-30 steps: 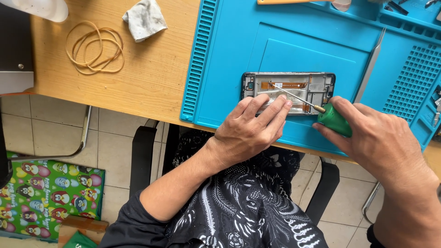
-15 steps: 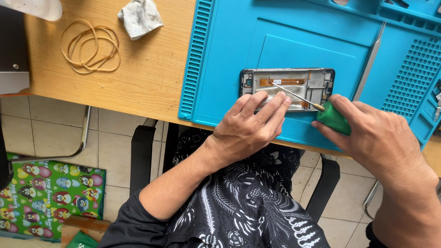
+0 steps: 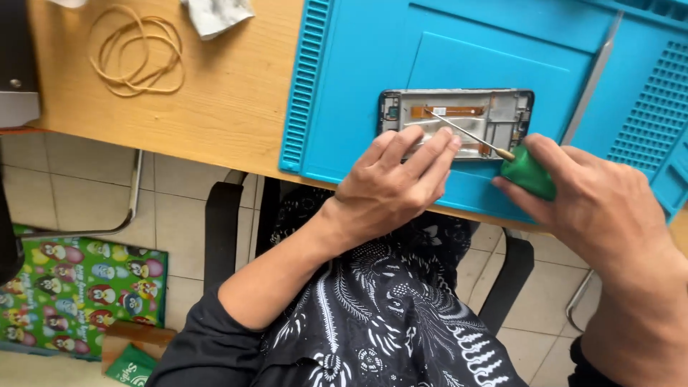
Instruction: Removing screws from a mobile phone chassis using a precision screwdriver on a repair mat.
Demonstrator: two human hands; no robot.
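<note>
Open phone frame (image 3: 459, 118) lies on the blue work mat (image 3: 502, 50); its near edge is blocked by the left hand (image 3: 390, 188), fingers lying over the lower rim. Right end is blocked by the right hand (image 3: 595, 208) and the green-handled screwdriver (image 3: 527, 175), shaft slanting across the frame's inside. Far side of the frame is free: bare mat above it. Metal strip (image 3: 591, 86) lies slantwise right of the frame, close to it. Left of the mat, bare wooden counter (image 3: 229, 107) gives room; rubber bands (image 3: 136, 50) and crumpled cloth (image 3: 215, 14) sit well apart, far-left.
</note>
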